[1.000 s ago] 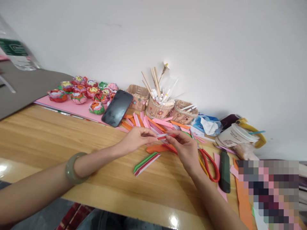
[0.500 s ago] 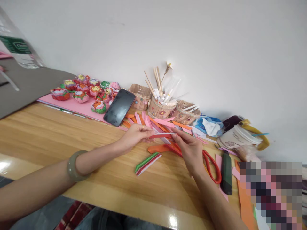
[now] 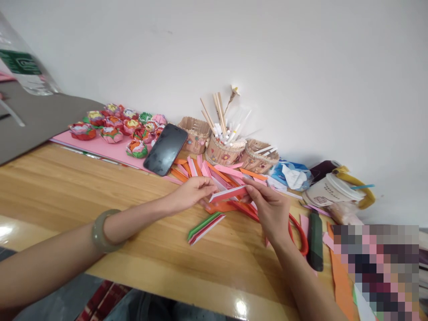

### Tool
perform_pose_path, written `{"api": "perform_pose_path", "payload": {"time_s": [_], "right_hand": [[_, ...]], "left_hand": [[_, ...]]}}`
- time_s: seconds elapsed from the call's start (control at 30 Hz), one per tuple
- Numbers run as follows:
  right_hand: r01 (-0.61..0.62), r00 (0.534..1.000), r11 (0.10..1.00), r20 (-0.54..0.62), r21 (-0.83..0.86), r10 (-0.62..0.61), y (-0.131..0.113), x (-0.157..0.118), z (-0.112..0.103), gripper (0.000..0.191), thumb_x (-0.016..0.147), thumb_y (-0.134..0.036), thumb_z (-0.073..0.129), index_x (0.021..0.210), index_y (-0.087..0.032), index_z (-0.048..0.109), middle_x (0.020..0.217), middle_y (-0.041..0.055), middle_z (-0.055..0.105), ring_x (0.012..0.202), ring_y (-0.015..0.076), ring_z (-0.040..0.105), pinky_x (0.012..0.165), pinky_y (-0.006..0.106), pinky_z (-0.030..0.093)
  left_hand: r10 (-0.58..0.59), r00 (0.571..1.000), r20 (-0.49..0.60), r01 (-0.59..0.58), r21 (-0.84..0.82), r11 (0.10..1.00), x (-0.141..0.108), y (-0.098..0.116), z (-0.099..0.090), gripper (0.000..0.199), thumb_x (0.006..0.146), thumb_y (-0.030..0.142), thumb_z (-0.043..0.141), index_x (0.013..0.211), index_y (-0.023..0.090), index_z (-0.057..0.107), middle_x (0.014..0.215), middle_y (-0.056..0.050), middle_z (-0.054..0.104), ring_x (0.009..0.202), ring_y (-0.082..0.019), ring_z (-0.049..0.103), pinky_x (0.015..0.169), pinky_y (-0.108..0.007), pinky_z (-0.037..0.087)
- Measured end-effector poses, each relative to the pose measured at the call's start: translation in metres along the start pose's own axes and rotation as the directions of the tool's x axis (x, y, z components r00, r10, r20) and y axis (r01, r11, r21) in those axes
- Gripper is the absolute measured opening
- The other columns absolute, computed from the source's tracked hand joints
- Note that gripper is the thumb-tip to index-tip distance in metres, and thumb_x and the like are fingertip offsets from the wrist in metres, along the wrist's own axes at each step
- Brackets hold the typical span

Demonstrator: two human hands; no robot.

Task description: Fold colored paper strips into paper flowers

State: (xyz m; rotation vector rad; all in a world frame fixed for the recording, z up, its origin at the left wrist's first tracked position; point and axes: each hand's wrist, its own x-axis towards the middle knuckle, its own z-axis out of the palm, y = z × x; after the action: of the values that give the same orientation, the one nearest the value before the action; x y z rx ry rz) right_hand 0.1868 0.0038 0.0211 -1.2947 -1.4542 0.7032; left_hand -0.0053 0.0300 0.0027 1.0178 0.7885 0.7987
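Observation:
A narrow folded paper strip, red with a white edge, is held up over the table. My right hand pinches its right end between thumb and fingers. At the other end, my left hand has its thumb and fingers slightly apart, close beside the strip's tip, which shows uncovered. Below them on the wood lies a small stack of folded strips in green, red and white. Loose pink and orange paper strips are heaped behind my hands. Red-handled scissors lie partly hidden behind my right wrist.
Paper flowers sit on pink sheets, beside a phone. Decorated baskets holding sticks and pens stand along the wall. To the right are a white cup, a dark green cutter and orange paper.
The strip's left end has come out from my left fingers and now tilts lower. My right hand has shifted slightly right, still gripping the strip. My left fingers have loosened.

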Motion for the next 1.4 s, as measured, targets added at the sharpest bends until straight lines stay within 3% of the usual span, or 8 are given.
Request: {"api": "perform_pose_path", "payload": {"time_s": [0.2,0.4,0.63,0.83,1.1,1.27,1.33,1.4], "right_hand": [[0.015,0.999,1.0,-0.035,-0.005,-0.015,0.0,0.0,0.001,0.022,0.077,-0.029,0.061,0.093,-0.02,0.073,0.056,-0.0006,0.067,0.052,0.0136,0.061,0.055,0.028,0.054],[0.013,0.998,1.0,-0.054,0.026,-0.012,0.001,0.001,0.0,0.022,0.076,-0.029,0.061,0.092,-0.019,0.073,0.058,-0.001,0.067,0.051,0.0124,0.061,0.054,0.027,0.054],[-0.038,0.996,0.996,-0.072,0.081,0.044,0.002,0.001,0.002,0.021,0.076,-0.028,0.063,0.091,-0.019,0.073,0.059,-0.0006,0.067,0.051,0.012,0.059,0.053,0.027,0.053],[0.0,0.999,0.996,-0.049,0.087,0.004,0.003,0.0,0.001,0.021,0.076,-0.028,0.063,0.094,-0.02,0.073,0.057,-0.0015,0.066,0.05,0.0118,0.059,0.054,0.027,0.053],[0.079,0.997,0.995,-0.015,0.055,-0.078,-0.001,-0.001,0.001,0.02,0.077,-0.025,0.062,0.093,-0.022,0.073,0.055,-0.0029,0.067,0.048,0.011,0.061,0.051,0.025,0.053],[0.104,0.995,0.993,-0.002,0.047,-0.104,-0.001,-0.002,0.001,0.02,0.076,-0.024,0.062,0.093,-0.022,0.073,0.053,-0.0031,0.067,0.048,0.0113,0.061,0.051,0.025,0.053],[0.103,0.995,0.994,0.0,0.047,-0.103,-0.001,-0.003,0.001,0.02,0.076,-0.024,0.062,0.093,-0.022,0.073,0.053,-0.0033,0.067,0.047,0.0114,0.06,0.052,0.025,0.053],[0.094,0.995,0.995,-0.019,0.043,-0.093,0.001,-0.002,0.0,0.02,0.076,-0.026,0.063,0.093,-0.022,0.073,0.053,-0.0029,0.066,0.048,0.0119,0.06,0.053,0.026,0.053]], "left_hand": [[0.059,0.998,0.011,-0.06,0.042,0.997,-0.002,0.001,0.0,0.03,0.064,0.039,0.072,0.074,0.012,0.063,0.066,0.0,0.062,0.058,-0.011,0.061,0.053,-0.022,0.051],[0.074,0.997,0.009,-0.074,0.03,0.997,-0.001,0.0,-0.002,0.03,0.064,0.032,0.074,0.084,0.014,0.06,0.068,0.0,0.066,0.052,-0.011,0.062,0.05,-0.021,0.049],[0.043,0.999,0.012,-0.043,0.005,0.999,0.0,-0.003,-0.004,0.022,0.064,0.031,0.073,0.076,0.013,0.069,0.064,-0.002,0.067,0.053,-0.009,0.06,0.052,-0.02,0.049],[-0.038,0.999,-0.038,0.035,-0.07,0.997,-0.001,0.002,-0.002,0.018,0.055,0.024,0.078,0.065,0.011,0.07,0.059,-0.002,0.065,0.053,-0.01,0.057,0.053,-0.022,0.048],[-0.075,0.99,0.12,0.097,-0.194,0.976,-0.003,-0.001,-0.01,0.009,0.06,0.018,0.073,0.068,0.013,0.071,0.067,-0.003,0.066,0.064,-0.011,0.059,0.063,-0.023,0.048],[-0.089,0.979,0.184,0.122,-0.177,0.977,-0.002,-0.003,-0.012,0.005,0.064,0.017,0.068,0.064,0.012,0.067,0.065,-0.002,0.063,0.065,-0.011,0.058,0.065,-0.023,0.048],[-0.087,0.983,0.16,0.112,-0.157,0.981,-0.004,-0.001,-0.01,0.007,0.064,0.018,0.068,0.064,0.011,0.066,0.064,-0.002,0.062,0.064,-0.01,0.058,0.065,-0.022,0.048],[-0.085,0.994,0.071,0.093,-0.131,0.987,-0.005,0.001,-0.007,0.01,0.065,0.02,0.068,0.067,0.011,0.065,0.064,-0.002,0.062,0.061,-0.01,0.058,0.061,-0.022,0.048]]}}
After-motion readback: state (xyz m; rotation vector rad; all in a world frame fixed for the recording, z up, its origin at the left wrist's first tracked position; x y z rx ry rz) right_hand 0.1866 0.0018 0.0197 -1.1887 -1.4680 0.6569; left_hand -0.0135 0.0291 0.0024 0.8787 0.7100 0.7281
